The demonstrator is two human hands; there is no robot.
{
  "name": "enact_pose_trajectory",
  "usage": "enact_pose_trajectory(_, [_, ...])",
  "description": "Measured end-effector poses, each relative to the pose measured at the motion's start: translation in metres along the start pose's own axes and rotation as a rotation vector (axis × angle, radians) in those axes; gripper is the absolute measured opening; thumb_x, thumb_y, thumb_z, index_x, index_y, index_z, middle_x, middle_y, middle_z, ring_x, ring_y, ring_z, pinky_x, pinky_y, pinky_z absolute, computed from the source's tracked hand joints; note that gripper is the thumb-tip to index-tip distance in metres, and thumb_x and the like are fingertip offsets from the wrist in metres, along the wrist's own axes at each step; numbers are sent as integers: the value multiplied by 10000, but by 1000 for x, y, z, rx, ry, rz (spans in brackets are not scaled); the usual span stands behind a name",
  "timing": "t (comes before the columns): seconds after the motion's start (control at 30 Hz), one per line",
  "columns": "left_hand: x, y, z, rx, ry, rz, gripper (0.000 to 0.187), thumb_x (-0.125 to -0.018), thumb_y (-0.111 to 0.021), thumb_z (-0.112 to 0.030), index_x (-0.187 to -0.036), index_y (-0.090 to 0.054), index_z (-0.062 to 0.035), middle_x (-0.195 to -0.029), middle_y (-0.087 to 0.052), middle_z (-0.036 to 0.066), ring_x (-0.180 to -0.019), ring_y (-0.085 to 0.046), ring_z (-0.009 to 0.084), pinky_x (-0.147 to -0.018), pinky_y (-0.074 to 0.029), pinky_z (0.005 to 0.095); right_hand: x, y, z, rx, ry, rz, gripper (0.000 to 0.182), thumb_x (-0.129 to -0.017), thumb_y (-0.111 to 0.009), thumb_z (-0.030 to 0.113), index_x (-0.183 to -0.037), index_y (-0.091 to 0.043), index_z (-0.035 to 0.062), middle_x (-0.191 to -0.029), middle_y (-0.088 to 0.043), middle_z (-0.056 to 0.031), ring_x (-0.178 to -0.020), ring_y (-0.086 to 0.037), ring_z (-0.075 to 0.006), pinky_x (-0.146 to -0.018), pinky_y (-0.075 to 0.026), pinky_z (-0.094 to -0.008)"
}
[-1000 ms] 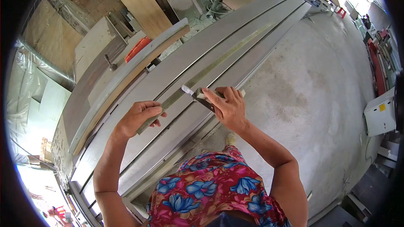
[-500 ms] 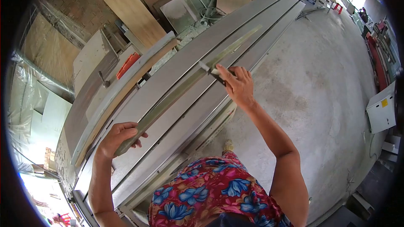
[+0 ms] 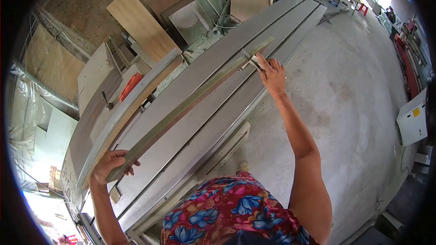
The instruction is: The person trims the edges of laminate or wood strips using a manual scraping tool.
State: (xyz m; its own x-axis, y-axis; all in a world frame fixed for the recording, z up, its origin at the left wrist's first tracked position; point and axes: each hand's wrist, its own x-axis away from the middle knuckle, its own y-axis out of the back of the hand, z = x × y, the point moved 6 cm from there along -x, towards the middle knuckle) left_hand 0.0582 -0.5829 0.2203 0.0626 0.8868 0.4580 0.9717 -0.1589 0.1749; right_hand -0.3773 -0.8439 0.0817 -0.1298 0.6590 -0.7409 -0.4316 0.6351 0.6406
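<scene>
A long, narrow greenish strip (image 3: 181,110) runs diagonally above the grey slotted table (image 3: 218,129). My left hand (image 3: 109,164) is closed around its near end, thumb on top and fingertips showing on the other side. Close to the far end, my right hand (image 3: 272,75) grips a small hand tool with a flat blade (image 3: 246,53). That blade lies across the strip, and the tool's handle is mostly hidden by my fingers.
Beside the table on the left runs a long fence (image 3: 131,109), with an orange part (image 3: 131,86) and a crank handle (image 3: 107,101) behind it. Boards (image 3: 143,25) lean on the brick wall. A small ribbed block (image 3: 114,195) lies near my left wrist. Concrete floor (image 3: 336,109) extends to the right.
My right hand has slid the tool up along the strip towards its far end. My left hand has shifted down and left, drawing the strip's near end with it.
</scene>
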Motion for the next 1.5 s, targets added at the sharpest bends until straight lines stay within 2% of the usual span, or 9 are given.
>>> enact_pose_trajectory(0.43, [-4,7,2,25,20,-30,674,-666,-703,-328,-1072,-529,182,-895,-626,268,-668,-632,249,-611,-532,316,-34,-48,-120,191,-181,13,634,-762,-643,127,-1324,-436,339,-926,-560,-54,-925,-555,-265,-781,-430,-424])
enact_pose_trajectory(0.6, [0,8,-4,-149,26,-17,670,-704,-704,-404,-1110,-558,109,-929,-643,186,-738,-626,194,-677,-520,294,-38,-80,-199,519,-631,311,379,-884,-488,272,-1259,-521,309,-961,-660,-88,-883,-631,-248,-706,-494,-409])
enact_pose_trajectory(0.63, [-1,10,-8,-192,31,-1,656,-718,-701,-411,-1118,-565,90,-932,-645,161,-756,-622,179,-699,-515,291,-42,-61,-188,285,-752,217,385,-869,-517,260,-1252,-536,292,-987,-665,-81,-873,-640,-277,-697,-502,-417])
enact_pose_trajectory(0.7, [-1,11,-14,-210,-5,27,609,-742,-694,-381,-1118,-571,83,-919,-641,129,-777,-615,166,-726,-505,283,-42,-53,-180,-29,-520,-119,423,-853,-568,282,-1272,-526,244,-1035,-663,-71,-884,-641,-303,-718,-506,-412])
enact_pose_trajectory(0.83, [-1,18,-35,-536,-24,-48,555,-740,-705,-363,-1127,-597,20,-890,-646,86,-796,-590,128,-756,-463,262,-43,-3,-63,-379,-303,-197,551,-819,-659,270,-1268,-488,1,-1151,-608,-146,-982,-619,-278,-775,-500,-378])
enact_pose_trajectory(0.9, [-1,20,-37,-621,-109,-67,522,-751,-682,-390,-1108,-622,-15,-875,-652,66,-803,-577,124,-765,-446,271,-26,31,22,-557,-297,-142,538,-818,-676,245,-1247,-500,-27,-1188,-562,-162,-1039,-574,-234,-854,-461,-324])
enact_pose_trajectory(1.1, [-5,16,-40,-758,-109,3,590,-740,-664,-430,-1129,-598,9,-979,-641,114,-899,-578,175,-813,-432,289,15,111,249,-939,239,15,539,-705,-714,164,-1187,-520,20,-1171,-518,-195,-1037,-556,-348,-828,-476,-381])
enact_pose_trajectory(1.3, [10,-4,-54,-983,-194,-90,564,-706,-696,-355,-1094,-596,43,-950,-650,171,-843,-614,227,-780,-455,312,45,84,301,-1155,134,146,553,-699,-699,102,-1211,-505,24,-1210,-497,-184,-1066,-534,-334,-856,-452,-373])
enact_pose_trajectory(1.5, [26,-13,-63,-1150,-491,-222,600,-656,-741,-356,-1071,-598,54,-934,-640,217,-876,-623,300,-775,-470,364,60,80,306,-1121,93,-13,557,-715,-683,43,-1230,-477,-8,-1189,-500,-167,-1002,-531,-275,-838,-441,-340])
